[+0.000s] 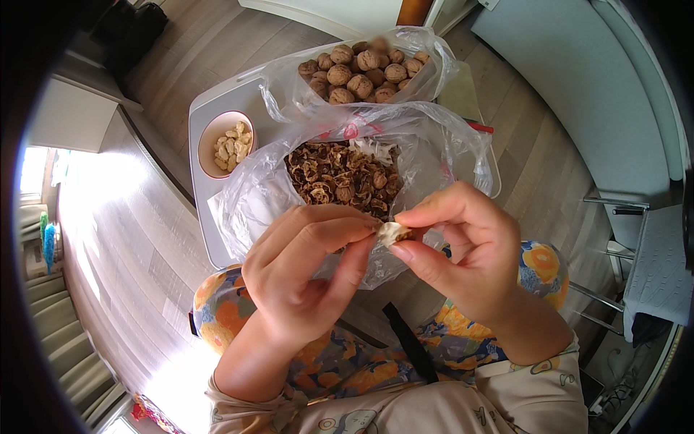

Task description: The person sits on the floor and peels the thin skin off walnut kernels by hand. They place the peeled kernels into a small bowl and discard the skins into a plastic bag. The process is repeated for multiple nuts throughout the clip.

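A walnut kernel [392, 233], pale where peeled and brown at its right end, is pinched between the thumb and index finger of my right hand [463, 253]. My left hand [307, 267] is closed in a pinch at the kernel's left edge; what lies between its fingertips is too small to tell. Just beyond my hands, a clear plastic bag [249, 192] lies spread with brown walnut shells and scraps [340, 173] in it. Farther back, whole walnuts [360, 85] fill another clear plastic bag [278, 90]. Peeled pale kernels [233, 147] sit in a bowl [207, 155] at the left.
Both bags and the bowl rest on a small grey table [210, 105] in front of my knees, which are in flowered cloth. A grey stool [658, 260] with metal legs stands at the right. Wood-look floor [130, 239] extends to the left.
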Demonstrator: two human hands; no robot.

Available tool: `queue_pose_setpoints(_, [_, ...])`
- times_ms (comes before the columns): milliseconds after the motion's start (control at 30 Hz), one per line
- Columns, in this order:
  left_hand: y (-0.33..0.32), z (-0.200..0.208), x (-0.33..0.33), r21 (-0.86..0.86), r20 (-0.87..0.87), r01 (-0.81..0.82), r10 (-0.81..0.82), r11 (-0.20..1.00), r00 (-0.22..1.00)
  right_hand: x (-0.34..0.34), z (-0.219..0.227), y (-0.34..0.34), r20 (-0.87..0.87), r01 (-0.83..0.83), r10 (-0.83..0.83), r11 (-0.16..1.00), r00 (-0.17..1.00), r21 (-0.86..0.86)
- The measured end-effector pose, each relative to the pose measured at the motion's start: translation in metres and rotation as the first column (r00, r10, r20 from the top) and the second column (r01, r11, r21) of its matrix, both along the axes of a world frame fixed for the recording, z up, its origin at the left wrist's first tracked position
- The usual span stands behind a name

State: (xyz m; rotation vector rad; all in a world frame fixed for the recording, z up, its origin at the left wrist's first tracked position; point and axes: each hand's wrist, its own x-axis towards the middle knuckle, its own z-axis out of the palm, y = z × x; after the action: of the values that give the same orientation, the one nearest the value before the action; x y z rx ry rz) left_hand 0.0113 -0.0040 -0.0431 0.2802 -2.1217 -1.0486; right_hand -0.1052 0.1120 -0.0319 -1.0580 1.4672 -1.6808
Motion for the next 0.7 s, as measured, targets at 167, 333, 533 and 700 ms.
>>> queue_pose_setpoints(167, [0.0,0.0,0.001,0.135,-0.015,0.036,-0.034,0.99,0.999,-0.001,0.004,0.0,-0.026,-0.028,0.028,0.999,0.999,0.022])
queue_pose_setpoints(333, [0.0,-0.001,0.004,0.41,0.044,0.024,-0.046,0.912,0.998,-0.007,0.004,-0.001,-0.084,-0.108,0.106,0.994,0.991,-0.014])
queue_pose_setpoints(533, [-0.002,0.0,0.005,0.421,0.019,0.067,-0.082,0.905,0.996,-0.007,0.004,-0.003,-0.153,-0.02,0.016,0.999,0.988,-0.028])
queue_pose_setpoints(700, [-0.003,0.002,0.003,0.305,0.037,0.067,-0.082,0.95,0.996,-0.011,0.007,-0.004,-0.371,-0.033,0.013,0.998,0.929,-0.047])
